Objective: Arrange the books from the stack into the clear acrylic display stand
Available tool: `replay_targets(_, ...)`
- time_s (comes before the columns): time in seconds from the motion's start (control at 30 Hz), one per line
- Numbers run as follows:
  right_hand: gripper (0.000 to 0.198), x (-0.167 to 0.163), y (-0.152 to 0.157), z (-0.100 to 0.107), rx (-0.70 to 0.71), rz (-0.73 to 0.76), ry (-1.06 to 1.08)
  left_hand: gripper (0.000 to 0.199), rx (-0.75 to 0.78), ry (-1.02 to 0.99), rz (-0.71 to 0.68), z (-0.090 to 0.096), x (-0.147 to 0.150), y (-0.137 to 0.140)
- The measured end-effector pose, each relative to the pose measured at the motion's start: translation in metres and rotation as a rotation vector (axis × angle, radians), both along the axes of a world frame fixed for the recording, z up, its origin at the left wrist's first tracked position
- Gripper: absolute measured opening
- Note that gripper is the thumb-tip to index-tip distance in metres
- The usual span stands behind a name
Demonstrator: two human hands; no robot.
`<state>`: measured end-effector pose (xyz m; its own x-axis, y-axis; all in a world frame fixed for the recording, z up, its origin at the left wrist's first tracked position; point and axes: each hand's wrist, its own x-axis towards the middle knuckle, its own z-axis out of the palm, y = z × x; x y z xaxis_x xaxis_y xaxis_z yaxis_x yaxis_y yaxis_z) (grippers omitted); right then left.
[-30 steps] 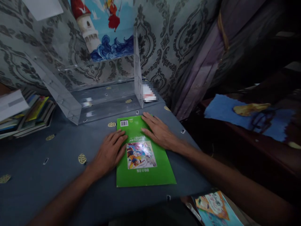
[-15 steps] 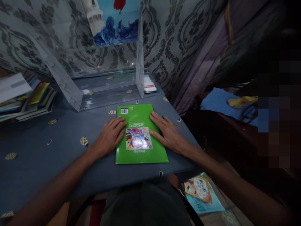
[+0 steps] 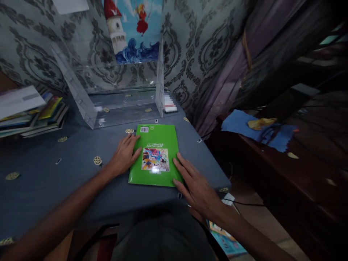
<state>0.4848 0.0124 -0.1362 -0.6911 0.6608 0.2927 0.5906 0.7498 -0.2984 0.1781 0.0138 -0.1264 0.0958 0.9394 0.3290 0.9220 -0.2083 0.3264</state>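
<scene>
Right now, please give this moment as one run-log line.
left hand: on left edge of green book | right hand: on its right edge | book: flat on table, barcode up | clear stand: beyond book

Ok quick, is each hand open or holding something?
Left hand: open, touching the left edge of the green book.
Right hand: open, touching the book's right edge.

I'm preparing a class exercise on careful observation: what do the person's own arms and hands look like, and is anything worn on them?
The left hand and right hand are bare, with slender fingers; no glove or ring shows. The left forearm and right forearm are slim and uncovered, with no sleeve, watch, bracelet or cable visible on them.
</scene>
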Motion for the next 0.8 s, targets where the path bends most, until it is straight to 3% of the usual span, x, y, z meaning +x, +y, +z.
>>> replay_targets(0.23, 0.053, -0.025, -0.047, 0.008, 0.157, 0.016, 0.004, 0.050, -0.113, -0.304, 0.001, 0.014, -0.006, 0.004)
replay_targets(0.37, 0.052, -0.037, -0.063, 0.017, 0.177, 0.082, -0.012, 0.057, -0.256, -0.734, 0.051, 0.030, -0.012, 0.012)
replay_targets(0.47, 0.053, -0.040, -0.065, 0.017, 0.208, 0.110, -0.007, 0.063, -0.353, -1.089, 0.174, 0.039, -0.012, 0.019)
replay_targets(0.6, 0.053, -0.039, -0.062, 0.014, 0.236, 0.166, 0.014, 0.056, -0.543, -1.276, 0.144, 0.058, -0.004, 0.027)
replay_targets(0.67, 0.048, -0.038, -0.057, 0.017, 0.224, 0.166, 0.034, 0.052, -0.505, -1.278, 0.060, 0.076, 0.002, 0.027)
replay_targets(0.8, 0.032, -0.043, -0.031, 0.038, 0.188, 0.100, 0.177, 0.044, -0.236, -1.137, -0.158, 0.126, 0.015, 0.018)
